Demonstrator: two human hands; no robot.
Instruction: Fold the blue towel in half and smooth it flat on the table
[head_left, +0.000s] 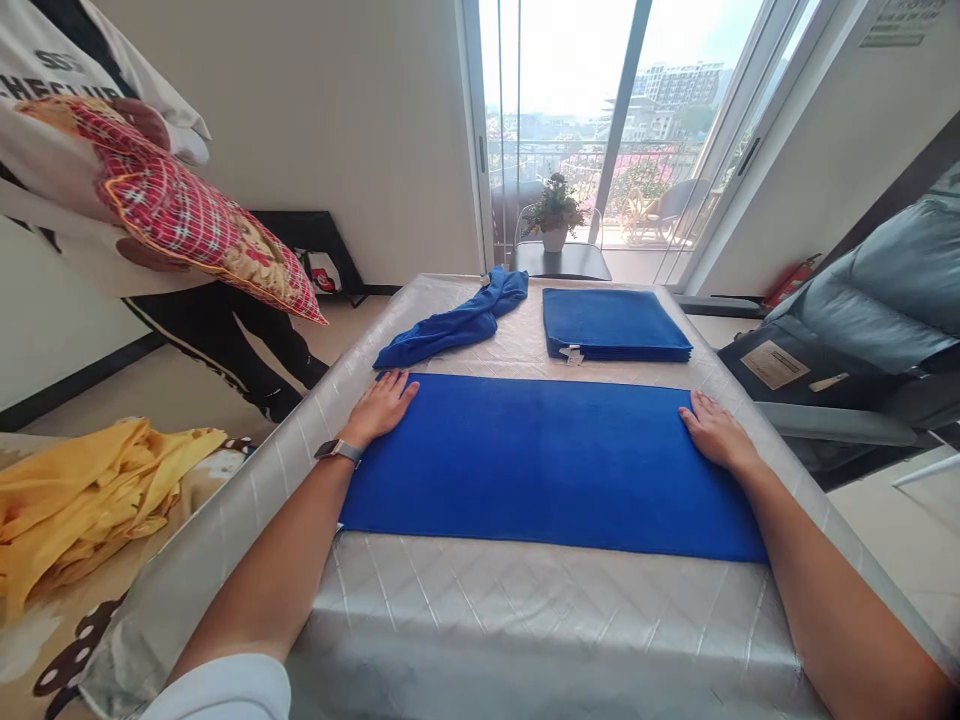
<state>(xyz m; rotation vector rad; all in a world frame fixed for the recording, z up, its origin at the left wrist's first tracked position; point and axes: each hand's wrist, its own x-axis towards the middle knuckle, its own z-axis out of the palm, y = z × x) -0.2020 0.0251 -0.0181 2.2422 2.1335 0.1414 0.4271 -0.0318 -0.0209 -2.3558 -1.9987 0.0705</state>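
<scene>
A blue towel (547, 465) lies spread flat, as a wide rectangle, across the table in front of me. My left hand (381, 405) rests flat on its far left corner, fingers stretched out. On the far right corner lies my right hand (712, 428), palm down with the fingers extended. Beyond the left part of the towel is a crumpled blue cloth (457, 322). A neat stack of folded blue towels (615, 325) sits beyond the right part, with a white tag at its near edge.
A silvery quilted cover (555, 620) drapes the table. At the left, a person (67, 190) holds a red plaid cushion (187, 210). Yellow cloth (97, 490) lies at lower left. A potted plant (555, 215) stands on a chair by the window; a grey-blue jacket (885, 275) is at right.
</scene>
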